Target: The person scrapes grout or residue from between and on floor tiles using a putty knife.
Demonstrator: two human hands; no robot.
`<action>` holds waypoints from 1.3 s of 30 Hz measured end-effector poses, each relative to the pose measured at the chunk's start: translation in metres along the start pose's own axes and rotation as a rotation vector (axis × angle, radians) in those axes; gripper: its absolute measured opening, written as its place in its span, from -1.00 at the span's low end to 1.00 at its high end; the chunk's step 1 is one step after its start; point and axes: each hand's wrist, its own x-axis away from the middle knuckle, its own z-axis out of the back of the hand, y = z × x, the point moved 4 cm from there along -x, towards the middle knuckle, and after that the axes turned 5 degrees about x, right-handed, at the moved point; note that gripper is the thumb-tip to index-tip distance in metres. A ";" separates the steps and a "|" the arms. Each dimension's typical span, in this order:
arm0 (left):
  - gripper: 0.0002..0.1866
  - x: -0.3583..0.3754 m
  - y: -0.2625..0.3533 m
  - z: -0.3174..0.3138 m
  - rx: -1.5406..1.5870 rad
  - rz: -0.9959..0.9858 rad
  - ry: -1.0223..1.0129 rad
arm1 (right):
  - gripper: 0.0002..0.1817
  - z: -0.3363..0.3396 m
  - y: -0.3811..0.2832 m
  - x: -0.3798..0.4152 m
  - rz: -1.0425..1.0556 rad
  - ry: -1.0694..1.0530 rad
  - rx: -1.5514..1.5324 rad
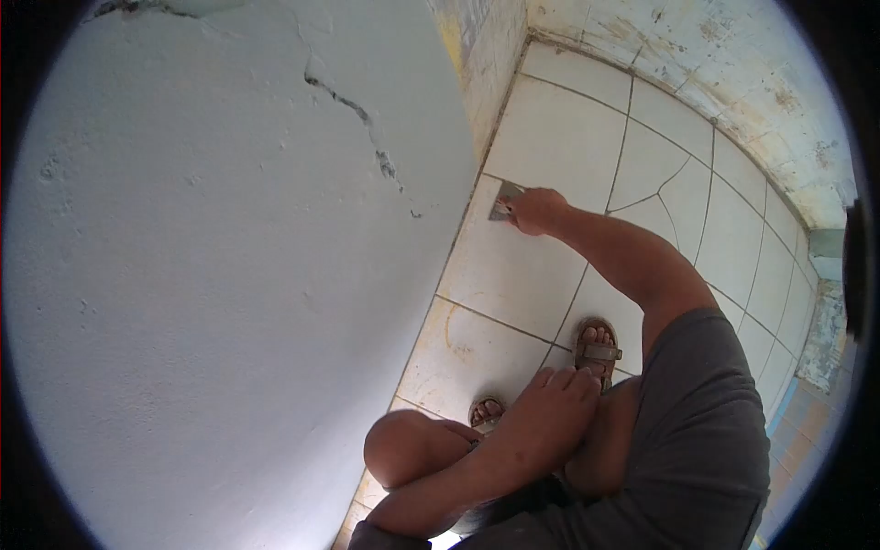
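Observation:
My right hand (pixel 539 212) reaches down to the tiled floor (pixel 513 247), its fingers closed on a putty knife (pixel 503 198). The knife's flat, grey metal blade lies close to the foot of the wall, near a tile joint; its handle is mostly hidden in my fist. My left hand (pixel 561 403) rests across my bent right leg, palm down, with nothing visible in it. Its fingers lie loosely over the leg. To the left rises a pale plastered wall (pixel 229 257) with a dark, broken crack (pixel 344 103) in its surface.
My sandalled feet (pixel 596 345) stand on the tiles below my bent knees (pixel 403 449). One tile beyond my right arm is cracked (pixel 660 194). A stained, peeling wall (pixel 724 73) borders the floor at the far side. Brownish stains (pixel 454 335) mark a nearer tile.

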 end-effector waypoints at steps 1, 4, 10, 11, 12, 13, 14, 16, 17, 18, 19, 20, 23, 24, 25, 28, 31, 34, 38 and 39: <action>-0.32 0.002 -0.006 0.006 0.000 -0.005 0.040 | -0.32 -0.005 0.008 0.010 -0.020 -0.016 -0.001; -0.27 0.031 -0.021 0.014 -0.044 0.205 0.139 | -0.31 -0.011 0.033 0.088 -0.017 -0.143 -0.004; -0.24 0.028 0.005 0.031 -0.046 0.108 0.238 | -0.30 -0.004 0.016 0.034 -0.014 -0.037 0.008; -0.24 0.019 0.009 0.026 -0.061 0.101 0.232 | -0.31 -0.002 0.003 0.002 -0.010 -0.043 0.034; -0.22 0.008 0.013 0.015 -0.042 0.014 0.198 | -0.32 0.005 -0.003 -0.021 -0.005 -0.047 0.063; -0.21 0.005 0.017 0.008 -0.016 -0.070 0.156 | -0.32 0.012 -0.006 -0.022 -0.010 -0.041 0.051; -0.21 0.007 0.019 0.008 -0.019 -0.075 0.140 | -0.33 0.015 -0.008 -0.017 -0.018 -0.006 0.019; -0.22 0.013 0.016 0.014 -0.029 -0.051 0.131 | -0.34 0.003 0.001 0.002 -0.028 0.028 -0.004; -0.22 0.020 0.014 0.017 -0.027 -0.051 0.133 | -0.33 -0.022 0.019 0.023 -0.010 0.056 -0.006; -0.22 0.028 0.011 0.019 0.002 0.008 0.159 | -0.31 -0.044 0.028 0.039 0.011 0.073 -0.006; -0.23 0.036 0.010 0.020 0.041 0.066 0.184 | -0.30 -0.036 0.033 0.072 -0.021 -0.016 -0.017; -0.23 0.046 0.011 0.020 0.064 0.064 0.183 | -0.29 -0.025 0.035 0.109 -0.058 -0.109 -0.027; -0.25 0.059 0.018 0.021 -0.098 0.091 0.183 | -0.30 -0.050 0.045 0.148 -0.045 -0.155 0.062; -0.26 0.062 0.027 0.023 -0.107 0.038 0.236 | -0.33 -0.057 0.039 0.154 -0.052 -0.178 0.074; -0.27 0.065 0.035 0.026 -0.124 -0.017 0.282 | -0.33 -0.065 0.032 0.160 -0.061 -0.181 0.073; -0.38 0.072 0.061 0.028 -0.062 -0.216 0.346 | -0.32 -0.082 0.006 0.164 -0.025 -0.173 0.026; -0.39 0.075 0.079 0.018 -0.010 -0.386 0.373 | -0.33 -0.063 -0.027 0.120 -0.004 -0.106 0.018; -0.39 0.070 0.081 0.033 -0.135 -0.455 0.036 | -0.35 -0.050 -0.061 0.069 -0.060 -0.033 -0.113; -0.40 0.074 0.069 0.039 -0.148 -0.434 0.081 | -0.32 -0.076 -0.057 0.104 -0.081 0.009 -0.176; -0.41 0.077 0.068 0.044 -0.095 -0.400 0.294 | -0.32 -0.090 -0.052 0.125 -0.084 -0.002 -0.181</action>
